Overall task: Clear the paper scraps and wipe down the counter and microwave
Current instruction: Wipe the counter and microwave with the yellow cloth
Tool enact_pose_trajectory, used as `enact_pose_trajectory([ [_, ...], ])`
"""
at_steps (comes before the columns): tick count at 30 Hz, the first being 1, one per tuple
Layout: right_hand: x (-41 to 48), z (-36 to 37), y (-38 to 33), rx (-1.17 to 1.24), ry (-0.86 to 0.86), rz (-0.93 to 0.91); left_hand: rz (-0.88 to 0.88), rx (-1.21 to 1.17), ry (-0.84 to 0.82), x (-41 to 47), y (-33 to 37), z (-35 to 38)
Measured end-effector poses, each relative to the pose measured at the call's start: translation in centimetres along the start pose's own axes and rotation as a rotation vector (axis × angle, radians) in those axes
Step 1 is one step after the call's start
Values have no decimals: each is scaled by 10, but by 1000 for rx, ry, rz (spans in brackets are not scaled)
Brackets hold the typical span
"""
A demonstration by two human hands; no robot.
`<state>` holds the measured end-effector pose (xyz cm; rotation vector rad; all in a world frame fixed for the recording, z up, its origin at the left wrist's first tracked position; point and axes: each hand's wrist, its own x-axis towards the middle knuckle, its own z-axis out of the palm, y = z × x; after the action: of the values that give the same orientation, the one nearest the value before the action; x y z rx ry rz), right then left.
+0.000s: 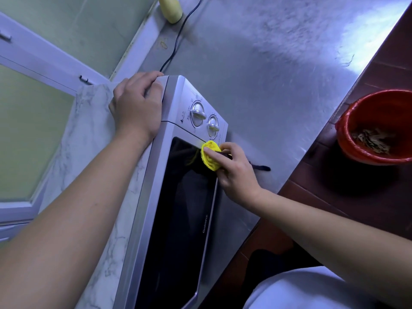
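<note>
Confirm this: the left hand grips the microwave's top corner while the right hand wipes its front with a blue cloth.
Not quite: the cloth is yellow, not blue, as the head view shows. The left hand does grip the microwave at its top corner while the right hand wipes its front.

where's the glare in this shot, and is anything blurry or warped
Head view: strong glare on the steel counter at upper right, its far surface looking smeared; head view: the dark microwave door gives dim reflections; head view: the wide lens bends the window frame and the counter edge; the dials are sharp.
</note>
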<state>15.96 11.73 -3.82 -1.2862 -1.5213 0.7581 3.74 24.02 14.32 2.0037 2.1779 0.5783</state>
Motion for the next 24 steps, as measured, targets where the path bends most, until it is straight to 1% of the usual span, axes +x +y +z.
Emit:
enact_pose_trajectory([
  [4,-2,-1,16,-105,-33,-42,-9,15,0,1,0,1],
  [8,3,-13,23,-188,-162,-68,-11,9,-8,-1,2,0],
  [10,10,-22,23,-190,-213,-40,-10,8,-11,-1,2,-2],
  [12,19,-32,18,-151,-179,-12,-3,14,-9,-2,1,-2],
  [14,34,-44,9,-98,-61,-20,4,22,-4,-1,1,-2],
  [16,55,-54,-5,-58,74,-73,1,21,-6,0,0,-1],
  [18,81,-65,-22,-23,154,-147,-2,19,-11,0,-1,-1],
  [21,120,-77,-48,33,187,-242,2,34,-22,1,-3,-1],
  [24,139,-76,-68,43,98,-275,5,46,-21,2,-4,1],
])
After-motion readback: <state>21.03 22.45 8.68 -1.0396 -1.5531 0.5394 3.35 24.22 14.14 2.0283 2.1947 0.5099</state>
